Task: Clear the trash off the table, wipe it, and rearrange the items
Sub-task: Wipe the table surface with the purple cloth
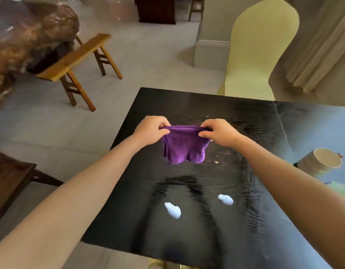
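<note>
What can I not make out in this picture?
Head view:
- Cup: blurred, near the right edge; contents unclear.
- White bits: blurred; material unclear.
- Specks by the cloth: too small to name.
- Cloth's top corners: hidden by left hand and right hand.
- Table's right side: cut off.

- Table point(140, 191): its right side runs out of the picture.
- Cup point(323, 160) at the table's right: blurred.
- Specks point(216, 162) mid-table: too small to identify.
</note>
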Tool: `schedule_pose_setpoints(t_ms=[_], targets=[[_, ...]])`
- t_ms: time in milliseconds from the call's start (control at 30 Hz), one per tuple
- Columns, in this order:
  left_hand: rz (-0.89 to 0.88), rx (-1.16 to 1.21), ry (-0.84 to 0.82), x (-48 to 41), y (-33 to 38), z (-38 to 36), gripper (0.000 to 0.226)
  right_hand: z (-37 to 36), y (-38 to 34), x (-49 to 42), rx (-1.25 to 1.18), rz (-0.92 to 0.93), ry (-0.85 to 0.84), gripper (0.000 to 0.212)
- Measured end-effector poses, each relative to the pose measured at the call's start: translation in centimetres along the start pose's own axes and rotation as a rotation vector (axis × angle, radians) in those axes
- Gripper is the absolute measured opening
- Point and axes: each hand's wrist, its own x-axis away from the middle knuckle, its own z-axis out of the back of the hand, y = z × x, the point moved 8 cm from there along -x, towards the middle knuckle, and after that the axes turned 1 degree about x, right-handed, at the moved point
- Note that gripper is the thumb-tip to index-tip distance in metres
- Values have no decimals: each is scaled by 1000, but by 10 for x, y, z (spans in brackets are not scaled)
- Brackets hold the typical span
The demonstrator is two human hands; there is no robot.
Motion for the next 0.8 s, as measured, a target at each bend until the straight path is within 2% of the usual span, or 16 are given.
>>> schedule_pose_setpoints(t_ms=[400, 500, 667, 800], targets=[[-57, -101, 172, -106, -101, 63, 13, -31, -45, -152, -70, -92, 328, 20], [-8, -71, 147, -102, -142, 30, 16, -76, -31, -167, -35, -114, 275, 21], [139, -20, -74, -55, -215, -73, 19, -188, 10, -146, 44, -144, 0, 28], [144, 31, -71, -26, -230, -113, 26, -215, 17, -121, 87, -35, -12, 28]])
